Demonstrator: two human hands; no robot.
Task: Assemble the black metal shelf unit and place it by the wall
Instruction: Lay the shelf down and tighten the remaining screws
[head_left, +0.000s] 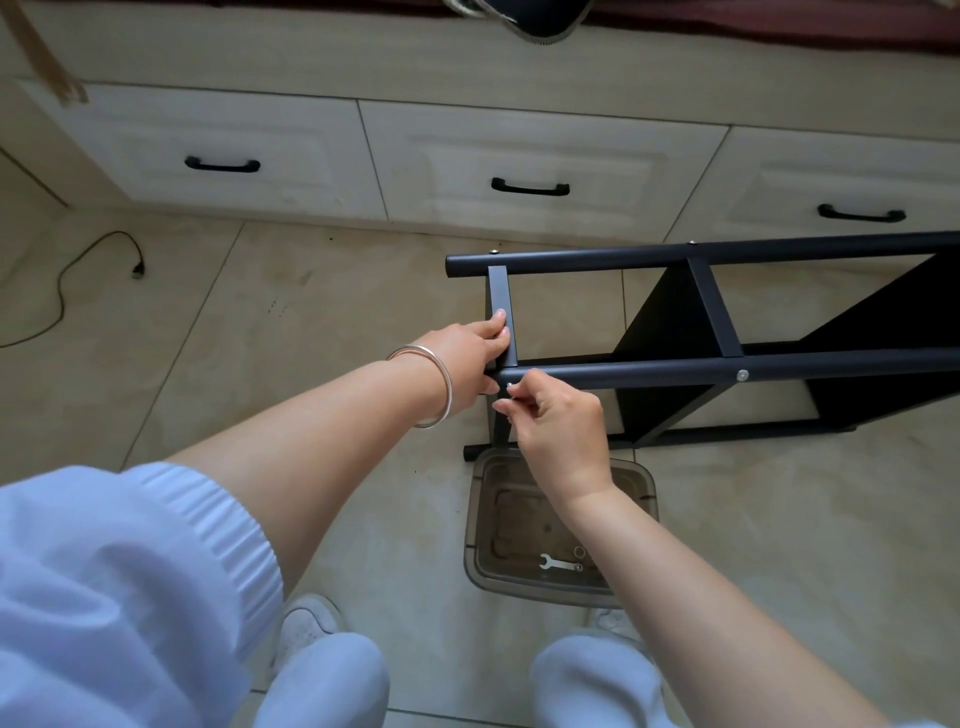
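Note:
The black metal shelf unit (727, 306) lies on its side on the tiled floor, its tubes running to the right. My left hand (467, 358), with a silver bangle on the wrist, grips the flat end crossbar (501, 291) where it meets the near tube (623, 371). My right hand (550, 421) pinches a small silver screw (510, 385) against the end of that near tube. Another screw head (742, 375) shows further along the tube.
A clear plastic tray (483, 519) on the floor under my right wrist holds a small wrench (558, 564) and a washer. White drawers with black handles (530, 187) run along the back. A black cable (67, 280) lies at the left. My knees and shoes fill the bottom.

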